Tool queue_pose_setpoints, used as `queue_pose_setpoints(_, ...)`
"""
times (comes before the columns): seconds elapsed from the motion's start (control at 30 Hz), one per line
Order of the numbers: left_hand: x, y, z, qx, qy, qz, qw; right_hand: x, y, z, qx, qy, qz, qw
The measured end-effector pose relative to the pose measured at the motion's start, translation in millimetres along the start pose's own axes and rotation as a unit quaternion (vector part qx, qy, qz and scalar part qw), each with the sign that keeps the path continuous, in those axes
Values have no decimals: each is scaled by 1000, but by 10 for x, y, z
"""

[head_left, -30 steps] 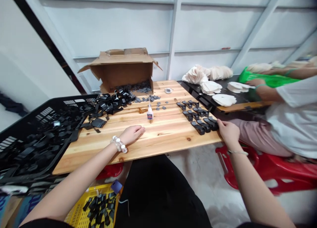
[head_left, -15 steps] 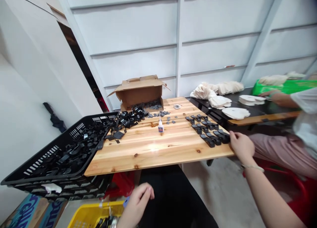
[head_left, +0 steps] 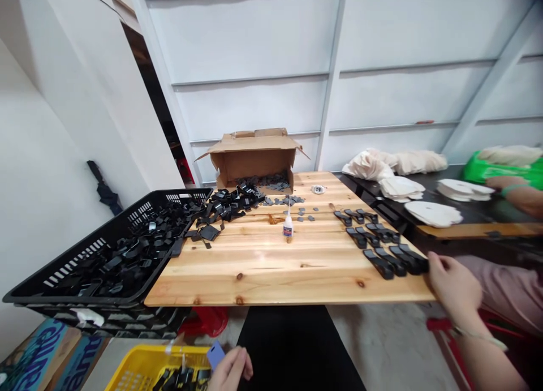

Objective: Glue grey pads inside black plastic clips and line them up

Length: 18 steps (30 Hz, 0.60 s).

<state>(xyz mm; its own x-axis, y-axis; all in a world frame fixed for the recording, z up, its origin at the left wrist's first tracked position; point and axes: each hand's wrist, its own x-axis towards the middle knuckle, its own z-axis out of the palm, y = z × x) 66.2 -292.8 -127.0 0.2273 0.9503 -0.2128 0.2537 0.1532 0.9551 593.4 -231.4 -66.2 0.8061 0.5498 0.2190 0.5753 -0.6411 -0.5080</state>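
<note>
My right hand [head_left: 456, 286] is at the table's right edge, its fingers closed on the last black plastic clip [head_left: 419, 262] of the front row. Several more black clips [head_left: 379, 265] with grey pads lie beside it in short rows. Low over my lap, next to the yellow basket [head_left: 139, 360], my left hand [head_left: 232, 369] has its fingers curled together, with nothing seen in them. A small white glue bottle [head_left: 288, 228] stands upright mid-table. Loose grey pads [head_left: 301, 211] are scattered behind it.
A black crate [head_left: 38, 292] full of black parts adjoins the table [head_left: 263, 286] at left. A heap of black parts [head_left: 229, 204] spills beside an open cardboard box [head_left: 254, 145] of grey pads. At right, another person's hand [head_left: 507, 184] is by a green bag [head_left: 479, 167] and white cloth pieces [head_left: 432, 213].
The view has shifted, so the table appears moved and larger. My right hand stays at the end clip of the front row. My left hand has sunk lower in view.
</note>
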Motion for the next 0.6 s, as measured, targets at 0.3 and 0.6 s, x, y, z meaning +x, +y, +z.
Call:
queue_pose_setpoints(0.3, 41, 25, -36, 3, -1, 15, 1000, -18, -32, 15, -2, 11, 17, 1000)
queue_pose_setpoints(0.6, -421, -190, -65, 9, 35, 17, 999, -74, -53, 46, -17, 14, 26, 999)
